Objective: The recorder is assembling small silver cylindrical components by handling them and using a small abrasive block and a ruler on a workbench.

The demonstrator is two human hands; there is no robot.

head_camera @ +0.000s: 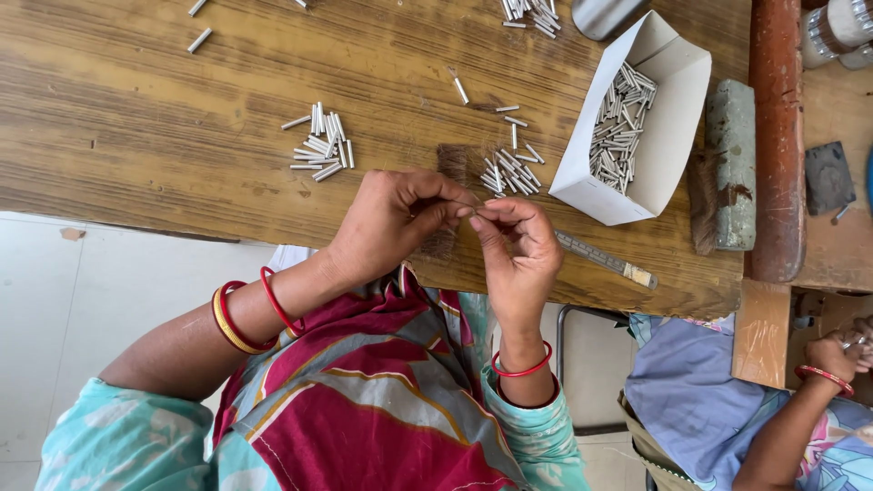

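My left hand and my right hand meet at the near edge of the wooden table. The fingertips of both pinch one small thin piece between them; it is too small to tell what it is. A tuft of brown bristles lies on the table just behind my left hand, partly hidden by it. A loose heap of short metal tubes rests just beyond my fingers. Both wrists wear red bangles.
A white cardboard box with several metal tubes stands at the right. Another tube pile lies to the left. A metal ruler sits by the table edge. A green block with bristles lies far right. Another person's hand works at the lower right.
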